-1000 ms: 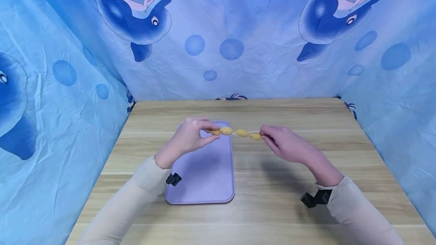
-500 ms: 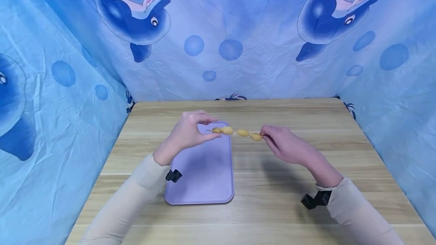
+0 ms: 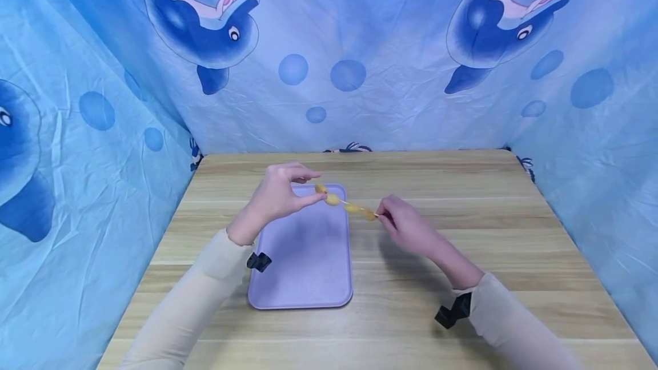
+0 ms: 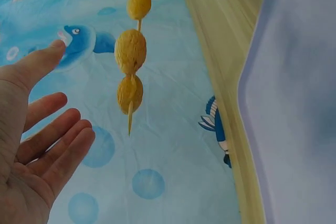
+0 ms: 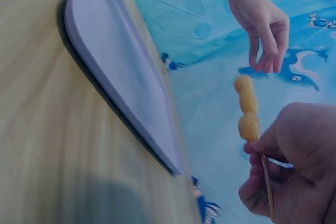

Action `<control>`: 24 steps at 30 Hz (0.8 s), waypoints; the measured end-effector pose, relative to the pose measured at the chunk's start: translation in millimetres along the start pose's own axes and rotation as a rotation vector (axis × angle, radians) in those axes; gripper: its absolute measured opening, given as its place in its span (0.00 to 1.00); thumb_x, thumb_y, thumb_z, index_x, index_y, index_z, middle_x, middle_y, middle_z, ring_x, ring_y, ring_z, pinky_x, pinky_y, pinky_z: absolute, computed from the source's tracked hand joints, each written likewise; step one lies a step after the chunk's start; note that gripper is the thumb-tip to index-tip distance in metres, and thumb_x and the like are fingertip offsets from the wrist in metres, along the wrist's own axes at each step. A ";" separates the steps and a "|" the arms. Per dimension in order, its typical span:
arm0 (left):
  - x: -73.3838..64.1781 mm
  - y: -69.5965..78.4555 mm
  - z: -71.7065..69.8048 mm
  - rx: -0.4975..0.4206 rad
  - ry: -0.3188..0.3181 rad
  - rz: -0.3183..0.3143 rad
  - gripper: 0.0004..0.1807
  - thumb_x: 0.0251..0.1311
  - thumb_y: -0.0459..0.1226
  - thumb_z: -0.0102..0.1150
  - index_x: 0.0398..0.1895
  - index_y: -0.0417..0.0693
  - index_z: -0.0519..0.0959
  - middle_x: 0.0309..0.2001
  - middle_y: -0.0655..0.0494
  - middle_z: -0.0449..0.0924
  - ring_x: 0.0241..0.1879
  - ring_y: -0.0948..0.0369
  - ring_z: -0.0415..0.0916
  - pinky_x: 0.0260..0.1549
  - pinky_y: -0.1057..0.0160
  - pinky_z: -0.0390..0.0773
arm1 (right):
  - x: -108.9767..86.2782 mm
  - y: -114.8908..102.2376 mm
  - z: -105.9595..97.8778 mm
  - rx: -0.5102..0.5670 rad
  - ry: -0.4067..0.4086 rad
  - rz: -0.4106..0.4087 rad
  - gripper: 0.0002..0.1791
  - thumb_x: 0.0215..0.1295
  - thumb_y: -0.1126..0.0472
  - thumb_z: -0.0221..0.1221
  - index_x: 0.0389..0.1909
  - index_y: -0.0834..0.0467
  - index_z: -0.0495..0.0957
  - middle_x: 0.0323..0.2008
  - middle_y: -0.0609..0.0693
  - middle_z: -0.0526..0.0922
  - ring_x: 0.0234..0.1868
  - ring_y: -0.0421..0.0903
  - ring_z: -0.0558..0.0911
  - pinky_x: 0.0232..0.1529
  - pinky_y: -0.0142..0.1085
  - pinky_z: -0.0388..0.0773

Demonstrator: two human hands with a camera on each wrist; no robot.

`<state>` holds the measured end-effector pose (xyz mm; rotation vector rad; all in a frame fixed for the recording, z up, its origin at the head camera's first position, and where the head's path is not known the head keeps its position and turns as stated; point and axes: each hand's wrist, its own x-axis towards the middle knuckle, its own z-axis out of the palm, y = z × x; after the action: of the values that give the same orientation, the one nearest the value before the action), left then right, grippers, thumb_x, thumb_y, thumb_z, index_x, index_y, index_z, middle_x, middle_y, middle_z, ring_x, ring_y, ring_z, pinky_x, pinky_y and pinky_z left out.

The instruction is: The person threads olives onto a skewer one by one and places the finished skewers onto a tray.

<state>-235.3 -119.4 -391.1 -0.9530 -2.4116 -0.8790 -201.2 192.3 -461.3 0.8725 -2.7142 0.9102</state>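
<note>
A thin wooden skewer bears several yellow-brown oval balls (image 3: 352, 208), strung along it with small gaps. My right hand (image 3: 411, 230) pinches its bare end between thumb and fingers; the stick runs back under the palm in the right wrist view (image 5: 299, 161). My left hand (image 3: 281, 196) is beside the pointed end, thumb and fingers spread. In the left wrist view the left hand (image 4: 42, 129) is apart from the skewered balls (image 4: 130, 51), and the sharp tip sticks out past the last ball. The skewer hangs in the air, sloping down toward the right hand.
A pale purple tray (image 3: 303, 278) lies on the wooden table (image 3: 437, 330), below the left hand. Blue curtains (image 3: 390, 101) with dolphin prints stand behind the table and at both sides. A small black camera (image 3: 259, 262) sits on the left wrist, another (image 3: 453, 310) on the right.
My left fingers have let go of the skewer's tip end and spread, with the hand drawn slightly left. The right hand has moved left and down, tilting the skewer.
</note>
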 end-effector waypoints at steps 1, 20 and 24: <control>-1.3 -2.6 0.3 -0.003 0.001 -0.014 0.20 0.51 0.39 0.84 0.47 0.42 0.91 0.41 0.48 0.92 0.40 0.51 0.91 0.44 0.56 0.93 | 1.4 -1.0 5.6 0.019 0.012 0.025 0.03 0.75 0.70 0.60 0.39 0.62 0.79 0.33 0.50 0.77 0.33 0.41 0.73 0.32 0.31 0.75; -21.3 -34.2 -4.9 0.002 0.015 -0.155 0.22 0.55 0.42 0.83 0.51 0.42 0.91 0.44 0.46 0.92 0.39 0.51 0.91 0.42 0.55 0.93 | 22.2 -39.1 82.5 0.222 -0.108 0.227 0.06 0.68 0.71 0.59 0.31 0.59 0.77 0.22 0.45 0.74 0.23 0.37 0.71 0.23 0.26 0.68; -24.5 -36.1 -6.4 -0.009 0.014 -0.171 0.22 0.55 0.41 0.83 0.51 0.42 0.91 0.45 0.46 0.92 0.40 0.51 0.91 0.42 0.56 0.93 | 24.5 -46.6 95.1 0.203 -0.108 0.244 0.06 0.68 0.72 0.59 0.32 0.60 0.78 0.23 0.46 0.74 0.25 0.39 0.72 0.24 0.28 0.70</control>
<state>-243.4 -155.7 -414.8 -0.7488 -2.5074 -0.9524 -190.7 94.1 -506.7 0.6480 -2.9052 1.2394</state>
